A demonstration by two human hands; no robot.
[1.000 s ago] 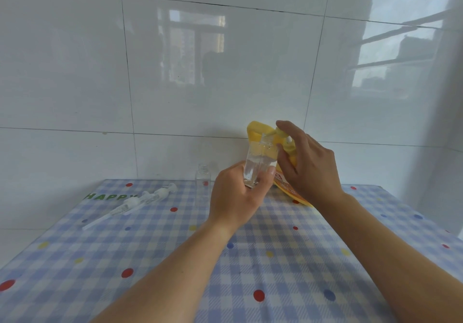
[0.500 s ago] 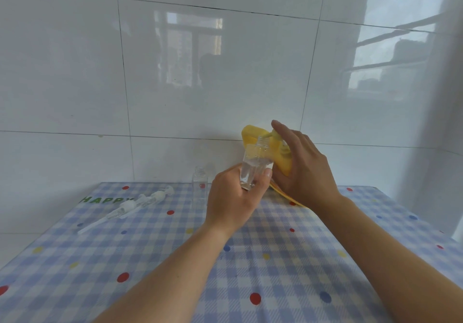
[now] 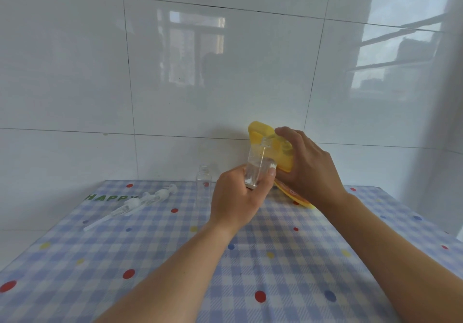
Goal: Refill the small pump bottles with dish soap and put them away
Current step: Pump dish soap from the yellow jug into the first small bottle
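Head view: the left hand (image 3: 235,197) grips the lower half of a small clear bottle (image 3: 258,158), fingers and thumb curled round it, holding it upright above the table; the bottle has no pump fitted, and clear liquid fills its lower part; a thin pale stream (image 3: 262,156) runs down inside it from the open neck. The right hand (image 3: 310,169) clasps a yellow soap container (image 3: 260,132), fingers wrapped over its upper end; the container is tilted, with its top against the bottle's neck and its orange-printed lower end (image 3: 293,194) down near the tablecloth. A second clear bottle (image 3: 203,179), also uncapped, stands upright near the table's far edge, just left of the held bottle and apart from it. Two pump heads (image 3: 140,202) with long dip tubes lie side by side on the left of the table. The tablecloth (image 3: 275,260) is blue check with coloured dots; a white tiled wall (image 3: 225,71) rises behind it.
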